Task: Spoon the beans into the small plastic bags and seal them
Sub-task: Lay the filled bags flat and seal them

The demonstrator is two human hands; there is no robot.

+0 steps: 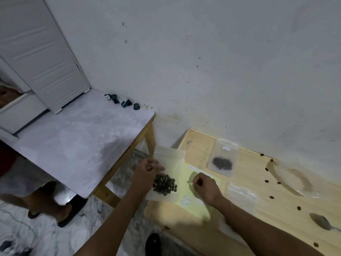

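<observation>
A small clear plastic bag (170, 163) with dark beans (164, 185) pooled in its lower part hangs over the left end of the wooden table (258, 215). My left hand (147, 171) pinches the bag's left side. My right hand (204, 187) has curled fingers and pinches something small and pale over a yellow-green sheet (186, 198); what it is I cannot tell. A second bag with beans (221, 159) lies flat further back. A metal spoon (323, 223) rests at the right edge.
Loose beans (266, 181) are scattered over the wood. A large clear bag (293, 180) and an empty small bag (241, 193) lie to the right. A white-topped side table (73, 145) with dark caps (121, 101) stands left. Someone's sandalled feet (60, 209) stand beneath it.
</observation>
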